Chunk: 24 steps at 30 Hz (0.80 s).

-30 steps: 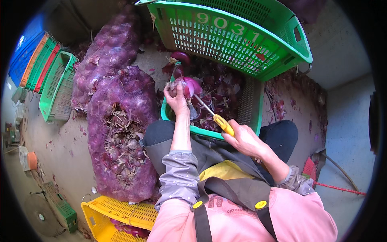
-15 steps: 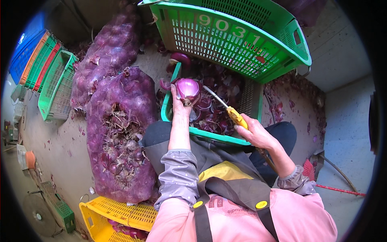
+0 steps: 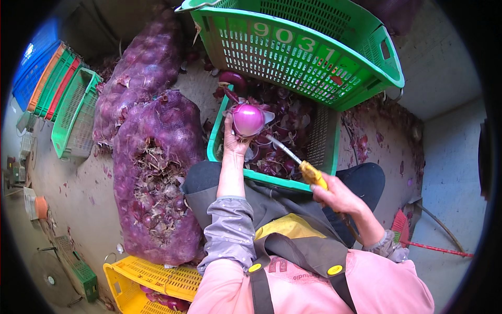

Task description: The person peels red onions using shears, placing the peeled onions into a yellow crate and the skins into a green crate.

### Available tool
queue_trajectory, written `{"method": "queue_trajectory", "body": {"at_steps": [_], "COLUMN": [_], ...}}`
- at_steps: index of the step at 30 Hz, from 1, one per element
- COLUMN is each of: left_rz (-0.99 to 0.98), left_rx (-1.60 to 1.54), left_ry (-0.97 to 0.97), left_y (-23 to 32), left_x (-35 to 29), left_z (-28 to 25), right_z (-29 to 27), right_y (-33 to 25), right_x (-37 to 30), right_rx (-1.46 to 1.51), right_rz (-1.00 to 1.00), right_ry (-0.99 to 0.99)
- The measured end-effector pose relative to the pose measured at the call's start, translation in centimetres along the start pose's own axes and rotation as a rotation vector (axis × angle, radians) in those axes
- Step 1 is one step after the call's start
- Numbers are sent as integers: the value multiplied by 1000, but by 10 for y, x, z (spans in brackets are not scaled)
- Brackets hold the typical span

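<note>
My left hand [image 3: 233, 136] holds a red onion [image 3: 248, 120], glossy and mostly bare, with loose skin flaring at its sides. My right hand [image 3: 340, 197] grips an air blow gun [image 3: 312, 174] with a yellow body and a thin metal nozzle. Its tip points toward the onion and stays a little apart from it. A hose [image 3: 351, 230] runs down from that hand. Beneath both hands, between my knees, stands a green-rimmed crate [image 3: 272, 179] holding onion skins [image 3: 272, 162].
A large green crate [image 3: 293, 57] tilts beyond the skins. At left lie two purple mesh sacks of onions [image 3: 157, 220], the nearer torn open. A yellow crate [image 3: 172, 277] with onions sits lower left. Stacked crates [image 3: 68, 110] stand far left; a red broom [image 3: 401, 227] lies right.
The onion has turned in my left hand, and its loose skin now flares outward. The blow gun has shifted slightly down and right.
</note>
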<state>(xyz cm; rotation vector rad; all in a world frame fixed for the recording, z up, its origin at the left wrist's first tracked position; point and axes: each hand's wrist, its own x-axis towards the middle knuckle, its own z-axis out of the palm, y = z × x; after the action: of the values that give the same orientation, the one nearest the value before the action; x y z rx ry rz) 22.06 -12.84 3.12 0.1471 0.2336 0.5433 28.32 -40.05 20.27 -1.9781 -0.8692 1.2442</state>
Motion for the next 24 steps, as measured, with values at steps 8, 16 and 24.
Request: {"method": "queue_trajectory", "body": {"at_steps": [8,16,24], "left_rz": [-53,2,31], "left_rx": [122,79,-27], "left_ry": [159,11,-28], "left_y": [-4,-5,-4], "left_x": [-2,-5,-2], "left_z": [0,9,16], "right_z": [10,0,1], "right_y": [-17,-5,-14], "right_x": [-8,-3,-8], "right_rx": [-124,-64,-80], "right_rz": [-110,-112,-99], "right_ry": [19,112,74]}}
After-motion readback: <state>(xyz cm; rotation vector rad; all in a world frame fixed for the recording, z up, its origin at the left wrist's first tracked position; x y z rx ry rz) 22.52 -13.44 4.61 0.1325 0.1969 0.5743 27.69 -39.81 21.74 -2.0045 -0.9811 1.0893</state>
